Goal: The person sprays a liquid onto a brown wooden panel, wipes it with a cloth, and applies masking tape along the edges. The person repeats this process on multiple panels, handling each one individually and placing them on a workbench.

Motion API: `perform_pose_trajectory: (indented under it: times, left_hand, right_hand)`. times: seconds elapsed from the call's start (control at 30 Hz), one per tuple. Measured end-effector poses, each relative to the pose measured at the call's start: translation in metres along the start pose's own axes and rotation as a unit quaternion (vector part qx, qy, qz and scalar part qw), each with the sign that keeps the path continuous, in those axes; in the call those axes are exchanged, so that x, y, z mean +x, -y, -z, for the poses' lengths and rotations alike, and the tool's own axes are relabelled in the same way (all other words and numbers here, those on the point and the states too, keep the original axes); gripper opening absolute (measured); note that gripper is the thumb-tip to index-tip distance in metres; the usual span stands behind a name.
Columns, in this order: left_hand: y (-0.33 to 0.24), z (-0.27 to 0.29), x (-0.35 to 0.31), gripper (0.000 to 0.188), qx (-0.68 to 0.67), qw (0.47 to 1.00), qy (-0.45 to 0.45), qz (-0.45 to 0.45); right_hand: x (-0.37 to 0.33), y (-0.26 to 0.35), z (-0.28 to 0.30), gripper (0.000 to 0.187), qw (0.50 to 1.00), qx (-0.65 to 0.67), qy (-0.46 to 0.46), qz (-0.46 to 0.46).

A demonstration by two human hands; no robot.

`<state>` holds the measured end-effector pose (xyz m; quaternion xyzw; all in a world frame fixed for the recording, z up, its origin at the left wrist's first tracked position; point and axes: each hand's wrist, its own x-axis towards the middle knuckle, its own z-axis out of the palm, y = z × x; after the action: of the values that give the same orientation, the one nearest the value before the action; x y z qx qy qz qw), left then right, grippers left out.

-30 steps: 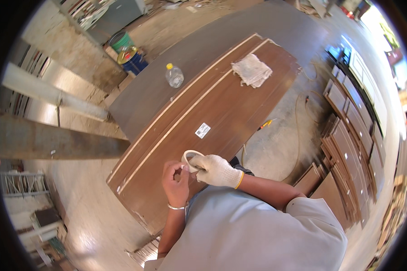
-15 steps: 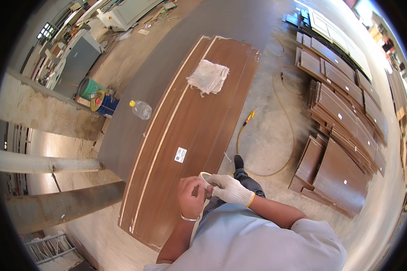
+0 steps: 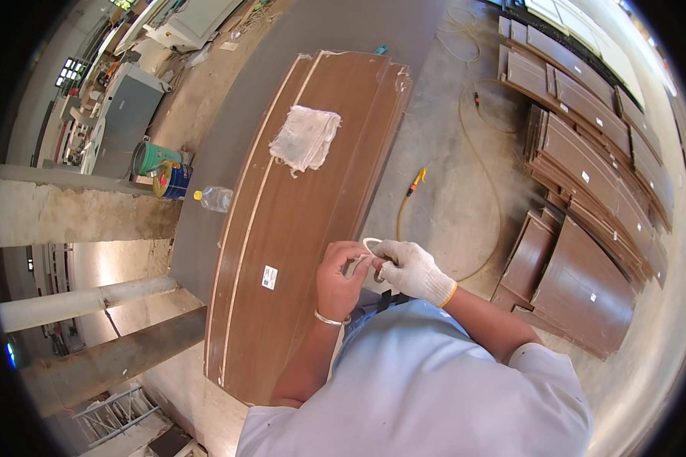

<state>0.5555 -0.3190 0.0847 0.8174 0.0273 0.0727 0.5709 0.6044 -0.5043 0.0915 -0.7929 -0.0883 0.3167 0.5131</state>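
My right hand point(image 3: 418, 272), in a white knit glove, is closed around a pale ring that looks like a roll of tape point(image 3: 371, 242). My bare left hand point(image 3: 341, 280), with a metal bracelet at its wrist, pinches at the near side of the roll, thumb and fingers together; any strip between them is too small to make out. Both hands are in front of my body, by the right edge of a stack of long brown panels point(image 3: 290, 236). On the top panel lie a folded whitish cloth point(image 3: 306, 139) and a white label point(image 3: 269, 277).
A clear bottle with a yellow cap point(image 3: 215, 199) lies left of the panels. Beyond it stand a green bucket point(image 3: 154, 156) and a blue one point(image 3: 177, 180). A yellow air gun point(image 3: 418, 181) with its hose lies on the floor, right. More brown panels point(image 3: 587, 282) are stacked farther right.
The view has shifted, and my hands sit slightly higher and farther right in it. The roll stays in my gloved hand, while my left fingers have changed their hold beside it.
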Motion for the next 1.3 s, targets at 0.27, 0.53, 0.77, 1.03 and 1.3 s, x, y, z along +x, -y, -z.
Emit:
perform_pose_trajectory:
  times: [0.27, 0.53, 0.77, 1.03, 1.3]
  left_hand:
    - [-0.016, -0.049, 0.065, 0.018, 0.071, 0.993, 0.045, -0.085]
    - [0.009, -0.104, 0.16, 0.013, 0.045, 0.976, 0.126, -0.171]
    - [0.023, -0.131, 0.267, 0.012, -0.026, 0.952, 0.246, -0.178]
    - [0.054, -0.143, 0.373, 0.005, -0.026, 0.967, 0.164, -0.191]
    - [0.122, -0.092, 0.527, 0.012, 0.15, 0.919, 0.329, -0.157]
  right_hand:
    - [0.016, 0.001, 0.07, 0.025, 0.999, -0.009, -0.038, 0.011]
    - [0.066, -0.007, 0.131, 0.023, 0.988, -0.091, -0.103, -0.071]
    - [0.114, 0.014, 0.176, 0.02, 0.959, -0.138, -0.187, -0.16]
    - [0.163, 0.022, 0.194, 0.017, 0.96, -0.141, -0.096, -0.221]
    - [0.174, 0.016, 0.221, 0.012, 0.944, -0.012, -0.133, -0.301]
